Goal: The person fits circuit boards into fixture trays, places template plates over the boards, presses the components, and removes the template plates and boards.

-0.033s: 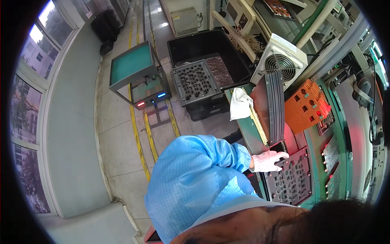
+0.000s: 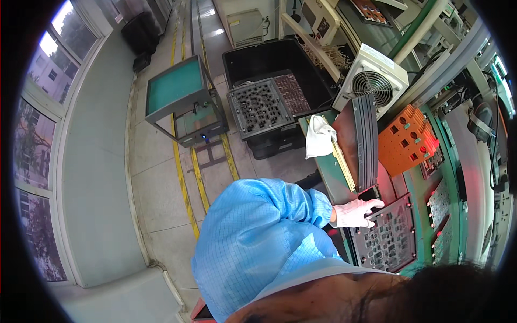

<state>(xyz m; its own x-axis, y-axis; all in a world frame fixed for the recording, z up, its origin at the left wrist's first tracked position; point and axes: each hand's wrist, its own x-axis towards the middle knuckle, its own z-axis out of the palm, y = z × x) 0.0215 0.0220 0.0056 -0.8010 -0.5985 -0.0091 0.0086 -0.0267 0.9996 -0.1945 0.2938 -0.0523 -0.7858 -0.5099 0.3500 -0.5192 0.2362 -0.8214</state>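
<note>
My left hand (image 2: 355, 213), in a white glove and a blue checked sleeve, is at the near-left corner of a dark, flat fixture tray (image 2: 386, 239) with many cutouts. The thumb and fingers bend around the tray's edge, and their tips are partly hidden. The tray lies on the green-topped bench, with small red-lit knobs along its rim. My right hand is out of sight. Just beyond the left hand, a stack of dark panels (image 2: 366, 142) stands on edge beside a crumpled white cloth (image 2: 320, 137).
An orange block with holes (image 2: 406, 141) and a white fan unit (image 2: 371, 81) stand farther along the bench. At its far end, a black bin (image 2: 250, 56) carries another grey fixture tray (image 2: 259, 109). A framed device with a teal panel (image 2: 175, 86) stands on the yellow-lined floor (image 2: 156, 194).
The red and blue light bars on the framed device have gone dark, leaving one small blue light. My left hand stays in place on the tray.
</note>
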